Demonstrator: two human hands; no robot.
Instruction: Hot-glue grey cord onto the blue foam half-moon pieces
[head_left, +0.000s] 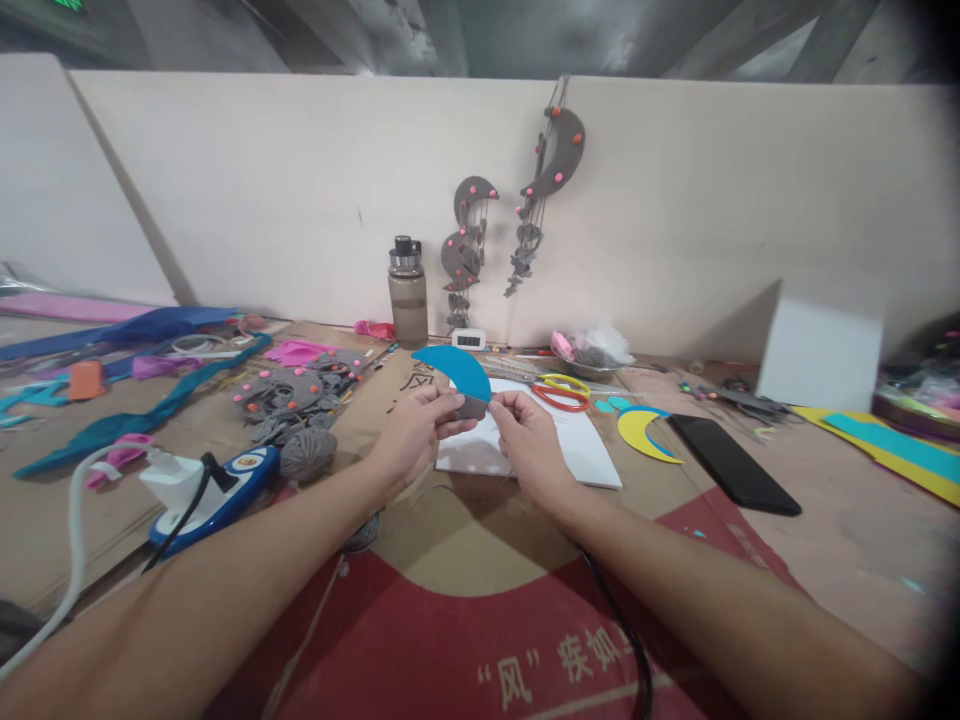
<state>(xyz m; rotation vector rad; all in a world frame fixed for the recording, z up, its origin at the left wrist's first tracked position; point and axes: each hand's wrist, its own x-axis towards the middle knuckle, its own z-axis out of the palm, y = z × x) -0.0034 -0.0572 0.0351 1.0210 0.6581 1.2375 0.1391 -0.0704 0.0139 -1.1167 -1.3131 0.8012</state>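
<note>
A blue crescent cutout [459, 372] is held up over the middle of the work surface. Grey yarn [472, 407] covers its lower end. My left hand [421, 425] is closed on that end, thumb on top. Thumb and fingers of my right hand [525, 435] pinch at the crescent's right edge, where the yarn is; the strand between them is too fine to see clearly. Under both hands lies a white pad [585, 450]. A grey yarn ball [307, 453] rests to the left, and a smaller one [364, 535] is partly hidden by my left forearm.
Scissors [562, 392] lie behind the pad. A yellow crescent [643, 436] and a black phone [731, 463] are on the right. Grey decorated crescents [285, 393] and a blue power strip [217, 500] sit left. A bottle [408, 300] stands before the wall, where grey hangings [562, 155] hang.
</note>
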